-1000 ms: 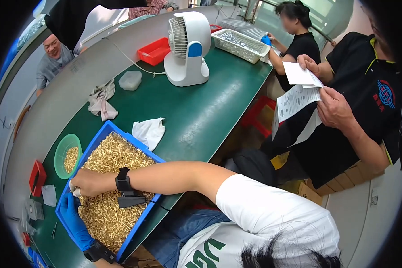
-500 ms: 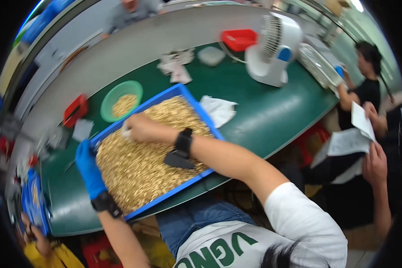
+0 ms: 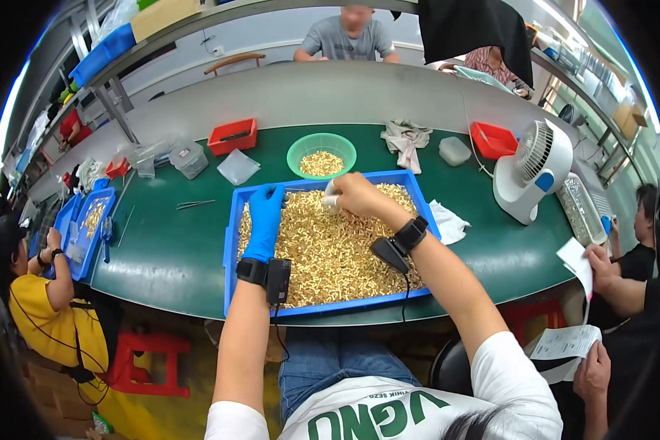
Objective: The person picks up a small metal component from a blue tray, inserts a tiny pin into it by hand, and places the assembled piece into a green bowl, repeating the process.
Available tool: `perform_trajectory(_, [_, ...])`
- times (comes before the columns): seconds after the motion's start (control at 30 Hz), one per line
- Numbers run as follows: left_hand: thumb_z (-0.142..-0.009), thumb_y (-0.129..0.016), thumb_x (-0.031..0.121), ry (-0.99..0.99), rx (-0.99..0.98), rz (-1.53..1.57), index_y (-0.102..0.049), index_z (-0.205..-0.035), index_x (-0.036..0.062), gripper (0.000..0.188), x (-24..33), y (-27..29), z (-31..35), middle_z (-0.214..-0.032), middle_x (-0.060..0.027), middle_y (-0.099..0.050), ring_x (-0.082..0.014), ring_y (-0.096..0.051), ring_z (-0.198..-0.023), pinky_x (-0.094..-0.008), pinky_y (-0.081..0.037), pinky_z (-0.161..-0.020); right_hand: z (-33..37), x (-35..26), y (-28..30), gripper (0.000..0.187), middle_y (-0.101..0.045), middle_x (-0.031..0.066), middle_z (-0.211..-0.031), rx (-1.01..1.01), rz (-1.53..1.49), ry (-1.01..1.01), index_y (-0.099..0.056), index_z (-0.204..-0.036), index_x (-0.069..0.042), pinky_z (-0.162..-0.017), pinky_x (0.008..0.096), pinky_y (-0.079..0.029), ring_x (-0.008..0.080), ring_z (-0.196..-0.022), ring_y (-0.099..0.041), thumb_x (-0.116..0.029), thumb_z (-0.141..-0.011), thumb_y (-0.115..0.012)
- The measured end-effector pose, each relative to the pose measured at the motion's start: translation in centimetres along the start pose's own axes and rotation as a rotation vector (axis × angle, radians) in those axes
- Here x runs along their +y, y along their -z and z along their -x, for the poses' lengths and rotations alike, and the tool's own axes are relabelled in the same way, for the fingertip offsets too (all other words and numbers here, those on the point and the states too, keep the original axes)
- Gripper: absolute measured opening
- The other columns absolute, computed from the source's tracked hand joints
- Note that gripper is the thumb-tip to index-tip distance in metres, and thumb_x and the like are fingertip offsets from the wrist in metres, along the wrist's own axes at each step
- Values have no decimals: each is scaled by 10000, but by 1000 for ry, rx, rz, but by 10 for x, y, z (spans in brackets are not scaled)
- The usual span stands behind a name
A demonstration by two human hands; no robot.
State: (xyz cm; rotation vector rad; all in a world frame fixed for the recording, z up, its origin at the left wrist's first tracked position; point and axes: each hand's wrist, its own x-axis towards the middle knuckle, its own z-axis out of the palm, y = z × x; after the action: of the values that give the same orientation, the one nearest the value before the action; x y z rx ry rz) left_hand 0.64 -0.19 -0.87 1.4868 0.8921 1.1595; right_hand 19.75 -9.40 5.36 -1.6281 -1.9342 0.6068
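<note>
— Green table (image 3: 161,249), grey partition (image 3: 271,92) along its far side. Main entry?

— Small gold-coloured pieces (image 3: 337,257), loose, a great many, spread across my blue tray (image 3: 233,242). Lesser lot of the same look: in the green bowl (image 3: 298,150), just beyond the tray's far rim.

— Handling qualities?

— My estimate: metal, stiff, not fragile; each very light, probably smooth enough to slip or roll. Best hold: one piece at a time, across its narrow sides, between thumb and forefinger tips. Tray with contents: likely heavy; take by opposite rims.

— State of fingers?

— Left hand (image 3: 266,209), blue-gloved: at the tray's far left corner, fingertips bent out of sight; I cannot tell whether they grip anything. Right hand (image 3: 361,194), bare, white covers on some fingers (image 3: 332,196): curled low over the pieces near the far rim; whether a piece is pinched, I cannot tell.

— Markings?

— White shirt (image 3: 506,367), mine: large green lettering, legible, not transcribed. Printed sheet (image 3: 565,342), in a co-worker's hand (image 3: 592,370) to my right: lines of print, too small to read. Tray and pieces: no label visible.
</note>
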Motion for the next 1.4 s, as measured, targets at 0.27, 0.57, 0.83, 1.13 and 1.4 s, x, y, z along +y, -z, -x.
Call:
perform_trajectory(0.27, [-865, -553, 179, -6, -79, 6, -599, -855, -9, 193, 7, -2, 5, -738, -49, -600, -95, -543, -630, -214, -444, -594, -65, 2, 29, 240, -640, 144, -718, 422, 442, 100, -651, -902, -23, -639, 371, -487, 239, -629, -635, -234, -799, -597])
perform_trajectory(0.57, [-860, -544, 189, -38, -193, -216, -625, -948, -7, 229, 50, -14, 19, -781, -23, -602, -89, -531, -692, -231, -438, -643, -22, 10, -40, 187, -638, 148, -765, 175, 63, 42, -666, -881, -79, -635, 370, -479, 302, -662, -611, -178, -750, -577])
perform_trajectory(0.83, [-772, -618, 76, -254, -583, -700, -608, -946, 6, 188, 17, 19, 20, -825, -39, -599, -136, -549, -764, -251, -436, -707, -1, 20, -32, 143, -618, 154, -717, 395, 20, 2, -669, -797, -78, -589, 447, -450, 343, -675, -588, -156, -711, -586])
perform_trajectory(1.13, [-784, -586, 56, -37, -565, -555, -611, -883, -10, 122, 13, 23, -5, -819, -37, -599, -126, -546, -718, -239, -431, -647, 6, 5, -35, 91, -590, 150, -651, 414, 101, 206, -635, -719, -63, -562, 456, -444, 344, -653, -587, -137, -704, -583])
perform_trajectory(1.4, [-848, -553, 91, 134, -290, -221, -591, -1003, 36, 169, 8, 29, -12, -926, -10, -595, -72, -528, -759, -221, -432, -673, 3, 8, -36, 72, -589, 150, -637, 419, 107, 256, -634, -696, -73, -550, 438, -448, 348, -642, -588, -95, -645, -588])
